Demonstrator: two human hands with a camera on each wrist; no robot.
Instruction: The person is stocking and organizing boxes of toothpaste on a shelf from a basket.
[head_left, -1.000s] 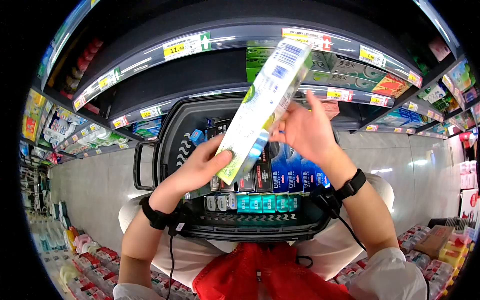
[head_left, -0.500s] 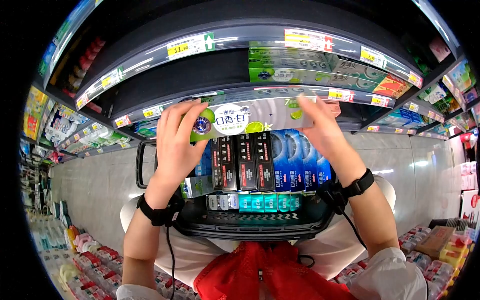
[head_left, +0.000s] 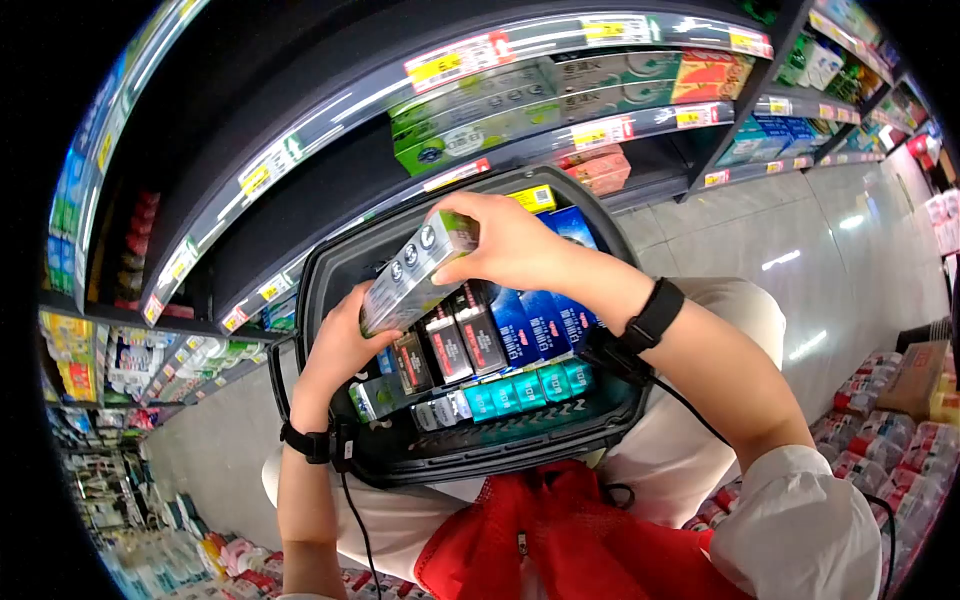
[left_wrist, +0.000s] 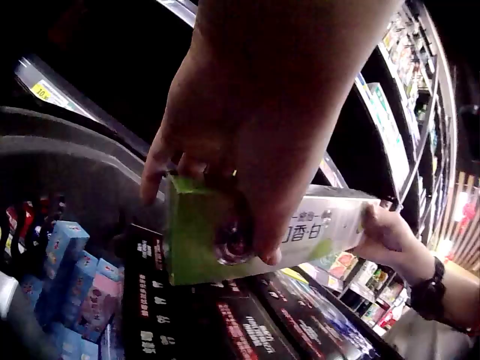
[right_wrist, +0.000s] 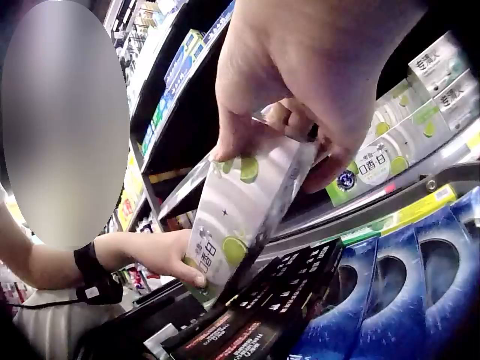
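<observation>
A long green and white carton [head_left: 410, 275] is tilted above the black basket [head_left: 450, 462]. The left hand [head_left: 345, 345] grips its lower left end, while the right hand [head_left: 500, 240] pinches the upper right end. Lime pictures show on the carton [right_wrist: 240, 210] in the right wrist view, with the right hand [right_wrist: 307, 82] around its top. The left wrist view shows the left hand [left_wrist: 247, 150] over the carton's green end [left_wrist: 199, 240]. Below lie black boxes [head_left: 478, 340], blue boxes [head_left: 545, 325] and teal boxes [head_left: 515, 392] in the basket.
Shelves with price tags [head_left: 455, 65] curve behind the basket, holding green cartons [head_left: 470, 135] and pink boxes [head_left: 597, 170]. A brown cardboard box [head_left: 912, 380] and wrapped goods lie at the right. The basket rests between the person's legs.
The carton has moved down and left from the shelf edge to over the basket, turning from level to slanted. Both hands still hold it. The head view has swung, shifting the shelves.
</observation>
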